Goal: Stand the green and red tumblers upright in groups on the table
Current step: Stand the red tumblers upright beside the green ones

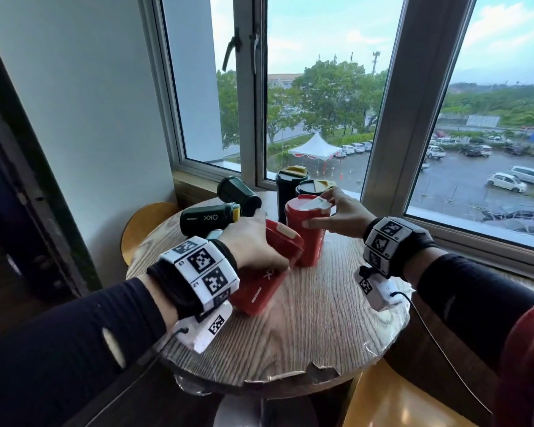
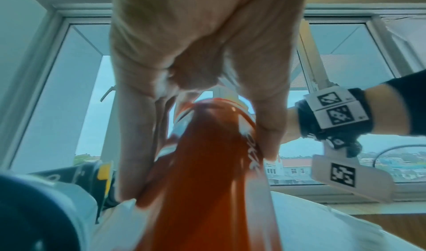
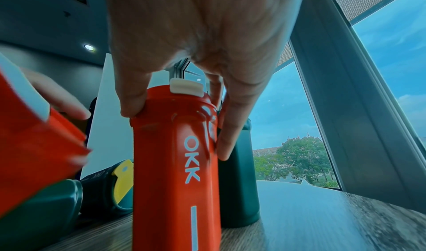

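On the round wooden table (image 1: 321,318) a red tumbler (image 1: 305,238) with a white lid stands upright. My right hand (image 1: 316,212) grips its top from above, thumb on one side and fingers on the other (image 3: 177,127). My left hand (image 1: 259,245) holds a second red tumbler (image 1: 256,285) near its lid, tilted with its base toward me; in the left wrist view its fingers wrap this tumbler (image 2: 202,173). Two dark green tumblers stand upright behind (image 1: 287,192) (image 1: 313,188). Two more green ones lie on their sides at the back left (image 1: 238,192) (image 1: 207,218).
A window sill (image 1: 475,241) and window frame run close behind the table. A yellow chair (image 1: 145,223) stands at the left and another (image 1: 398,405) at the near right. The table's front edge (image 1: 321,372) is chipped.
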